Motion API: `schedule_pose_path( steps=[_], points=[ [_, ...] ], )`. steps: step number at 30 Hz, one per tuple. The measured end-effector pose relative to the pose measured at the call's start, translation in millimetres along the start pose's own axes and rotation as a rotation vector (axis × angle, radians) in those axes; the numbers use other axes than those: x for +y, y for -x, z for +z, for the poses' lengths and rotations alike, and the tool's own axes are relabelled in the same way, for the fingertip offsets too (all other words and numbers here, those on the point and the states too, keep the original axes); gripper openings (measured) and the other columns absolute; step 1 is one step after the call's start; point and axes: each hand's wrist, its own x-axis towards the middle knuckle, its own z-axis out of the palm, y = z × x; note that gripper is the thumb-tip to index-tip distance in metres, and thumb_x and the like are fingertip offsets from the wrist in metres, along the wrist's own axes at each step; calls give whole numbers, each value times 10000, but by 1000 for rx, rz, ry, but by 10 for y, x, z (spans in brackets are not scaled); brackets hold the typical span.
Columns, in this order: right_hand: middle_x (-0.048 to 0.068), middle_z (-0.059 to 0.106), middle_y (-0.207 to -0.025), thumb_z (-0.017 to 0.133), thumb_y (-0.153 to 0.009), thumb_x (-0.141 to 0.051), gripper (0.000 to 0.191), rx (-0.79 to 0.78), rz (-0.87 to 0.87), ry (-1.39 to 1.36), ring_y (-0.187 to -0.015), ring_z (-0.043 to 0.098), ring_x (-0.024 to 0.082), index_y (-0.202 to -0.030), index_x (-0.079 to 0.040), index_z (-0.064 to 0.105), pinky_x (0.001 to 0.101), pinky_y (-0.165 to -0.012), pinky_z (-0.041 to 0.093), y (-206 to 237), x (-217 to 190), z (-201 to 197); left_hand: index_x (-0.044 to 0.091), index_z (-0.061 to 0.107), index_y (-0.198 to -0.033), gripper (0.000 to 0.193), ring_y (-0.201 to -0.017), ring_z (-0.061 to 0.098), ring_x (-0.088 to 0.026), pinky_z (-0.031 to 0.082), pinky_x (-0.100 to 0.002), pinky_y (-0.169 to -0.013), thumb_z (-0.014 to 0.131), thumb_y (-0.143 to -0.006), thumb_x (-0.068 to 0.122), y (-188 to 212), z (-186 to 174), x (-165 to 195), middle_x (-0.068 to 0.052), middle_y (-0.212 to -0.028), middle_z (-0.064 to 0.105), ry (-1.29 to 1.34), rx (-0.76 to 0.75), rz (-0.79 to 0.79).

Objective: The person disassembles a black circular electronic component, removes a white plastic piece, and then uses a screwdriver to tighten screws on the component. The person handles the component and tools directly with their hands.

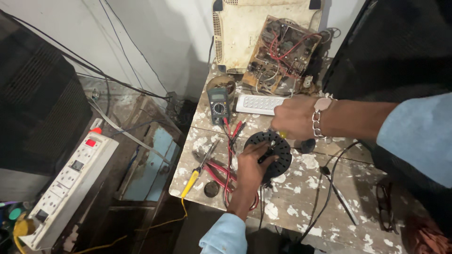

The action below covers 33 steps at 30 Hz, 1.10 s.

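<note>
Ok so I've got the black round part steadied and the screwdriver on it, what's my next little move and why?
Probably turn the screwdriver gently while pressing down. Your right hand has it on the black round part, and your left hand grips that part on the wooden table, so it looks braced. The tip itself is hidden.

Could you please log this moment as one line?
left hand: steadies black round part | right hand: grips yellow-handled tool, cannot tell which | nearby: multimeter
</note>
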Motion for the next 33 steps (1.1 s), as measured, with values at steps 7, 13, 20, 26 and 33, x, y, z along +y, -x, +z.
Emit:
schedule_pose_path(
  steps=[7,13,20,26,33],
  points=[
    [190,744,-793,860,-713,-395,432,-108,637,-300,-779,761,319,-869,-1,775,405,-688,619,-43,21,84,7,772,-1096,432,-1049,721,-309,574,-374,-946,903,-706,138,3,35,-20,-148,-1179,753,49,4,-17],
    [128,798,-725,838,-677,-400,374,-142,679,-560,-691,792,273,-800,-47,838,369,-659,617,114,242,283,19,772,-1109,449,-1030,722,-323,574,-389,-924,911,-698,134,5,-13,5,-158,-1153,755,30,-1,0],
    [74,692,-940,854,-665,-339,410,20,250,-140,-841,723,271,-1002,-148,719,427,-717,604,239,-20,146,39,780,-1067,432,-971,744,-305,596,-375,-877,924,-675,150,-23,-19,4,-138,-1100,768,48,9,-32],
    [102,662,-1064,719,-761,-97,236,92,-244,328,-925,721,285,-994,-67,694,357,-571,637,309,-99,-48,49,779,-1077,436,-954,754,-276,609,-353,-854,921,-681,164,-15,-17,-29,-122,-1095,773,72,-17,-85],
    [121,712,-768,718,-793,-112,120,-33,-495,346,-774,751,278,-817,-5,669,390,-606,621,147,52,20,64,786,-1087,430,-957,753,-281,597,-358,-880,918,-697,187,-8,24,-15,-122,-1083,774,16,-25,-91]
  ],
)
